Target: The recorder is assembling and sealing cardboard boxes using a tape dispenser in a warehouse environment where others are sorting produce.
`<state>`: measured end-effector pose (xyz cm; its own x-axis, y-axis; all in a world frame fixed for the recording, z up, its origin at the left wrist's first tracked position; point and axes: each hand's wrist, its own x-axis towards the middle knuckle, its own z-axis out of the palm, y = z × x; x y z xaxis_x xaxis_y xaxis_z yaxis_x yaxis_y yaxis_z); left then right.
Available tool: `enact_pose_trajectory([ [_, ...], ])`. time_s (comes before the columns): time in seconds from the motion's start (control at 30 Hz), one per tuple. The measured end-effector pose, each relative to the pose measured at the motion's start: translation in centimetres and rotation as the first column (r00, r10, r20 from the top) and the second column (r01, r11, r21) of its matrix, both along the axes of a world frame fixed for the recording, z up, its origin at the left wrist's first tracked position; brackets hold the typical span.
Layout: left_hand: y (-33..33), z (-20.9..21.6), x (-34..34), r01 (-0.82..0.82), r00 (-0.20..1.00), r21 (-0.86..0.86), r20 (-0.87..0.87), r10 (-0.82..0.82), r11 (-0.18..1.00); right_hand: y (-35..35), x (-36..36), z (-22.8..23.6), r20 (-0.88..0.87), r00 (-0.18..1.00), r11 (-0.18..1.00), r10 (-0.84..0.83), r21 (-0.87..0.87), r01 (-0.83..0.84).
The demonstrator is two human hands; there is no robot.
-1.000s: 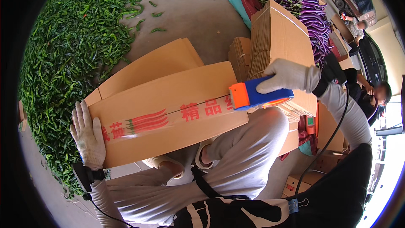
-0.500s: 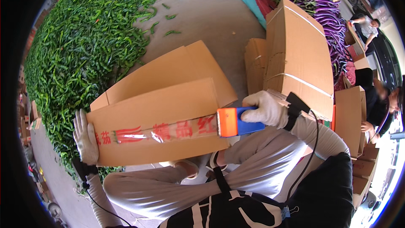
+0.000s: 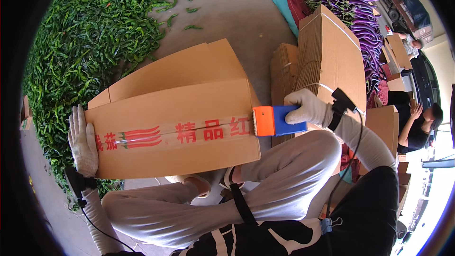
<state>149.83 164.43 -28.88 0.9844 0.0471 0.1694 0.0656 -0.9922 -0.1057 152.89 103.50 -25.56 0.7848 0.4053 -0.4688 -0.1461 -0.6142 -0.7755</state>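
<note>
A brown cardboard box [image 3: 175,154] with red print lies in front of my legs, its far flaps standing up. Clear tape runs along the seam of its printed face. My left hand [image 3: 84,144], in a white glove, rests flat against the box's left end with fingers stretched out. In my gloved right hand [image 3: 307,109] is an orange and blue tape dispenser [image 3: 279,121], gripped by its blue part. Its orange front edge sits at the right end of the box's seam.
A big heap of green peppers [image 3: 99,33] spreads at the left. Bundles of flat cardboard boxes [image 3: 327,52] tied with white straps stand at the right. Purple eggplants [image 3: 367,33] lie beyond them. Two people [image 3: 419,118] are at the far right, near open boxes [image 3: 381,125].
The tape dispenser has moved slightly right, to the box's right edge, with my right hand. My left hand stays flat on the left end. The whole view has shifted a little.
</note>
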Motion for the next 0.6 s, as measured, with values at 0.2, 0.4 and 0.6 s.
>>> enact_pose_trajectory([
  [0.2, 0.1, 1.4, 0.5, 0.024, 1.000, -0.027, 0.011, -0.023, 0.999, -0.2, -0.6, -3.1, 0.417, 0.877, 0.971, 0.238, -0.133, -0.201],
  [0.4, 2.7, -1.0, 0.0, -0.005, 0.999, -0.006, 0.043, 0.005, 1.000, 5.8, -3.0, -4.2, 0.643, 0.759, 0.990, 0.104, 0.009, -0.143],
  [0.6, 1.0, 0.7, 1.0, 0.153, 0.984, 0.046, 0.086, -0.156, 0.987, 4.6, -0.7, -9.2, 0.720, 0.685, 0.964, 0.114, 0.088, -0.252],
])
